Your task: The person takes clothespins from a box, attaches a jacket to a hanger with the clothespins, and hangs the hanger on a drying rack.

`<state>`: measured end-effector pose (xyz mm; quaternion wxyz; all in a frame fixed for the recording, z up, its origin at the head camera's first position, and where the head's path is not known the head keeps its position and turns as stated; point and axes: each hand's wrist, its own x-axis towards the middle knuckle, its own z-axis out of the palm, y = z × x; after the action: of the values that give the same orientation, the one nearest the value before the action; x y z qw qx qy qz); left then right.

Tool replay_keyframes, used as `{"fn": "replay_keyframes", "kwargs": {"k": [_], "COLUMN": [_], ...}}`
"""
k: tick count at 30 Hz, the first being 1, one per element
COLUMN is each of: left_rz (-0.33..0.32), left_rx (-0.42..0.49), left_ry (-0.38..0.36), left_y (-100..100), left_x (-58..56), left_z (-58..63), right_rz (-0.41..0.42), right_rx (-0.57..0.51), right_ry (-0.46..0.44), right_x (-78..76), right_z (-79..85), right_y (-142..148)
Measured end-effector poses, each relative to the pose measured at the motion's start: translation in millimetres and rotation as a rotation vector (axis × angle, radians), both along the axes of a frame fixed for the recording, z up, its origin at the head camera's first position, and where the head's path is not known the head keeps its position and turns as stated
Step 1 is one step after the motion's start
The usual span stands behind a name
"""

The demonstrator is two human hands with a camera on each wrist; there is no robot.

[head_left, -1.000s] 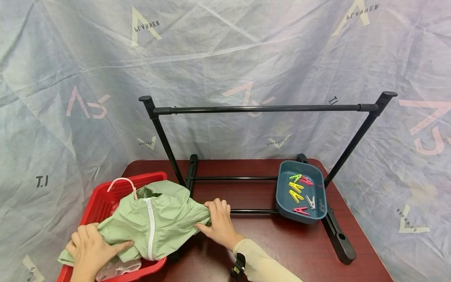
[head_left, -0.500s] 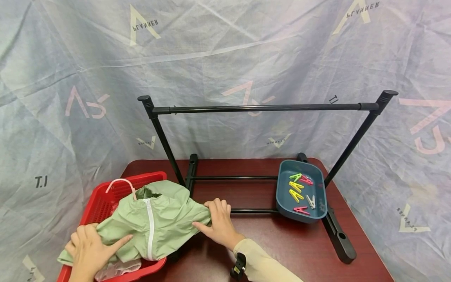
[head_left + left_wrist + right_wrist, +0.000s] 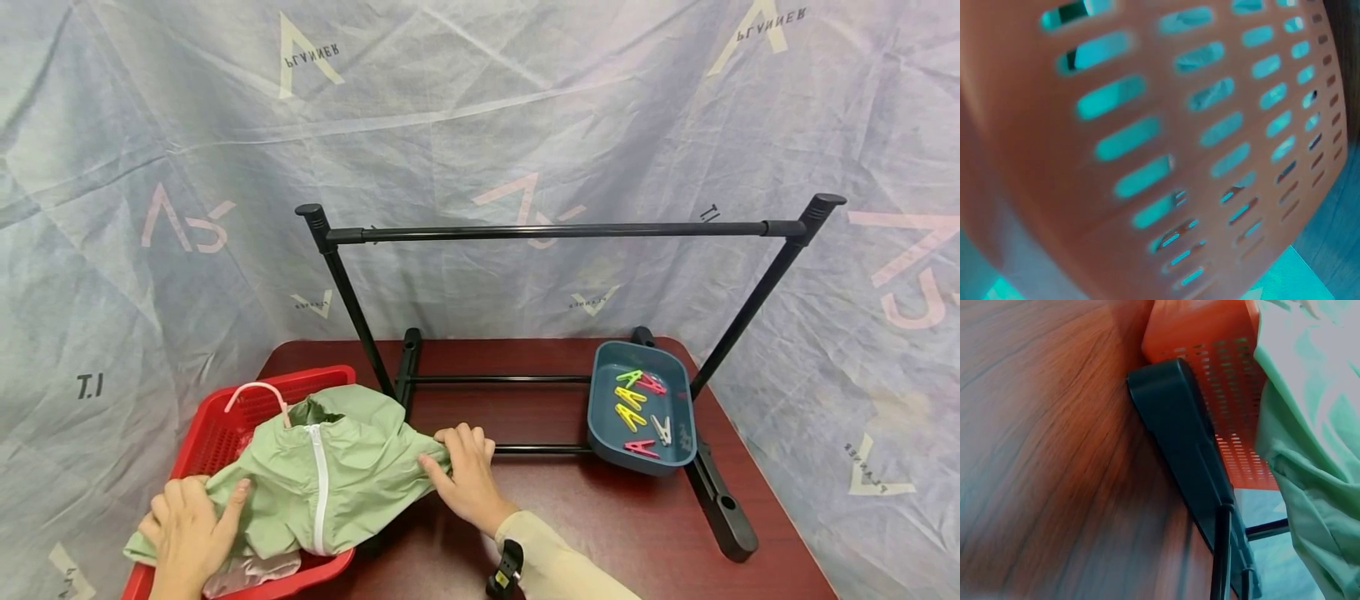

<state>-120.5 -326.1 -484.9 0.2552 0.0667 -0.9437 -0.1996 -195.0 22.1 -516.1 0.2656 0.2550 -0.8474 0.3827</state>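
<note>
A light green jacket (image 3: 360,475) with a white zipper lies spread over the red basket (image 3: 191,433), on a pink hanger (image 3: 258,386) whose hook stands up at the collar. At the jacket's left side, my left hand (image 3: 183,529) holds a sleeve, fingers curled over it and thumb raised along the cloth. My right hand (image 3: 468,475) grips the other sleeve's end, out past the basket's right edge. Only the basket's slotted wall (image 3: 1191,156) fills the left wrist view. In the right wrist view the jacket (image 3: 1316,456) hangs beside the basket; neither hand appears there.
A black rack with a horizontal bar (image 3: 562,232) stands on the dark red table (image 3: 540,517). At its right, a blue tray (image 3: 600,442) holds several coloured clothespins (image 3: 630,417). A rack foot (image 3: 1175,431) sits against the basket. Whitish cloth (image 3: 255,575) lies inside the basket.
My left thumb has swung upward, closer to the fingers. The right thumb has shifted slightly up on the sleeve. The jacket and basket stay put.
</note>
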Motion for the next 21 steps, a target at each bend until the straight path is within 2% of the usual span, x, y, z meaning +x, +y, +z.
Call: {"fn": "replay_keyframes", "kwargs": {"k": [11,16,21], "left_rz": [-0.012,-0.011,-0.002], "left_rx": [0.024,0.026,0.032], "left_ry": [0.023,0.009,0.026], "left_y": [-0.1,-1.3,-0.9], "left_x": [-0.8,-1.2,-1.8], "left_z": [0.4,0.1,-0.9], "right_rz": [-0.046,-0.059,-0.053], "right_rx": [-0.117,-0.14,-0.169], "right_ry": [-0.019,-0.018,-0.037], "right_x": [0.5,-0.4,1.3], "right_z": [3.4,3.1,4.7], "right_y": [-6.7,-7.8,-8.0]}}
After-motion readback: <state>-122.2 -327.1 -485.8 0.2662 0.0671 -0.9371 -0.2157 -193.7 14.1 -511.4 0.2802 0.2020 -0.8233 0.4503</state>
